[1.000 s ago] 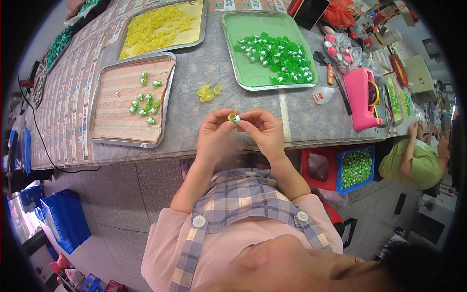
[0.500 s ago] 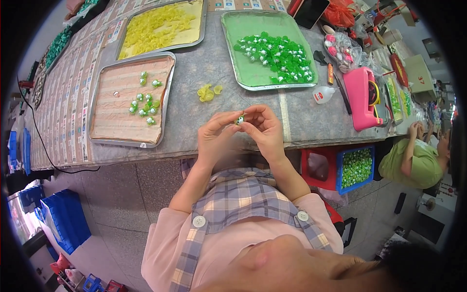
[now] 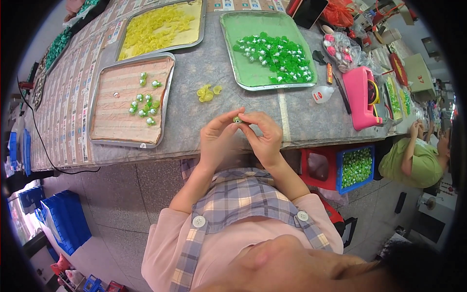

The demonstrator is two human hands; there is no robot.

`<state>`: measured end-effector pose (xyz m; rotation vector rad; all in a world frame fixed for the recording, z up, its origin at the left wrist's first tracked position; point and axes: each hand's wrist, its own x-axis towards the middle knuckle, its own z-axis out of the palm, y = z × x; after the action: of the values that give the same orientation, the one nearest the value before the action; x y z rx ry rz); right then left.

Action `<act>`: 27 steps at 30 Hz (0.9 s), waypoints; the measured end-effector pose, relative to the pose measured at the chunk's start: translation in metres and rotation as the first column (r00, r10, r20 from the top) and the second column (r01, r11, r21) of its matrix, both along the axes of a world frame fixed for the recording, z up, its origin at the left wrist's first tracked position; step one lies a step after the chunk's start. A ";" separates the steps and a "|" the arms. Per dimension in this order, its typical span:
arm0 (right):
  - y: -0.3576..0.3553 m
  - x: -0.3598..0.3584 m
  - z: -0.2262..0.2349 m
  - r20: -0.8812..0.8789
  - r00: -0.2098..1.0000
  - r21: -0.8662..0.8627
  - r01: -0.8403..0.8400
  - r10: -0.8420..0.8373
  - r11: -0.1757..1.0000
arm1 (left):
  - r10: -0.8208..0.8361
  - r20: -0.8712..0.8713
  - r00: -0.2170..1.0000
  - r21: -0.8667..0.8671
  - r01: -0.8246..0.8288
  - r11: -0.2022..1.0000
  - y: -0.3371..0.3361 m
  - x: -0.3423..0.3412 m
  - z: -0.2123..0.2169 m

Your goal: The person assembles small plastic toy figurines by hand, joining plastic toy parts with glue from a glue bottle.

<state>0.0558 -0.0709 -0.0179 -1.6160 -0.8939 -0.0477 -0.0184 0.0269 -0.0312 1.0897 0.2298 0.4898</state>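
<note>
At the table's near edge, both hands meet at a small green figure with white eyes (image 3: 237, 119). My left hand (image 3: 217, 135) pinches it from one side between thumb and fingertips. From the other side, my right hand (image 3: 265, 137) grips it with thumb and bent forefinger. Beyond the hands lies a small heap of translucent yellow pieces (image 3: 208, 93). On the left, a metal tray with a pinkish lining (image 3: 109, 117) bears several similar figures (image 3: 142, 112) with white eyes. A green-lined tray (image 3: 243, 29) ahead holds many bright green pieces with white eye-like parts (image 3: 282, 56).
A tray of yellow pieces (image 3: 158, 29) stands at the far left. To the right are a small white bottle (image 3: 322, 94), an orange tube (image 3: 330, 73), a pink holder (image 3: 359, 100) and a blue crate (image 3: 355, 168) below table level. A person in green (image 3: 411, 160) sits farther right.
The figure has been turned between my fingers and sits slightly farther left. My right fingers have lowered and closed in around it. Trays and loose pieces stay where they were.
</note>
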 end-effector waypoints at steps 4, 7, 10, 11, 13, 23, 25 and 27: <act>0.000 0.001 0.000 0.029 1.000 0.002 0.002 -0.003 1.000 | -0.013 -0.018 1.000 -0.008 0.013 1.000 0.001 0.000 0.001; 0.000 0.002 -0.001 -0.021 1.000 0.006 -0.007 0.007 1.000 | -0.018 -0.019 1.000 0.003 0.018 1.000 0.001 0.000 0.001; -0.003 0.003 -0.001 -0.282 0.956 0.079 -0.055 0.075 0.995 | -0.002 -0.048 0.999 0.169 0.010 0.985 0.001 0.000 -0.003; -0.004 0.003 -0.001 -0.491 0.859 0.157 -0.078 0.146 0.985 | -0.001 -0.048 0.999 0.169 0.009 0.986 0.001 0.000 -0.003; -0.005 0.005 -0.002 -0.599 0.767 0.251 -0.091 0.229 0.964 | 0.080 -0.065 0.995 0.398 -0.047 0.916 -0.002 0.002 -0.001; 0.000 -0.005 -0.013 -0.769 0.474 0.496 0.020 0.429 0.868 | 0.129 -0.025 0.991 0.397 -0.108 0.911 -0.001 0.004 -0.002; 0.000 -0.007 -0.014 -0.759 0.506 0.477 0.005 0.409 0.879 | 0.152 -0.042 0.987 0.379 -0.125 0.917 -0.001 0.003 -0.001; 0.000 -0.009 -0.014 -0.747 0.539 0.458 -0.008 0.390 0.889 | 0.132 -0.047 0.990 0.282 -0.114 0.953 -0.003 0.003 0.001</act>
<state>0.0469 -0.0704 -0.0315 -0.9226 -0.2652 0.6314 -0.0152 0.0236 -0.0305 1.3742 0.2938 0.6116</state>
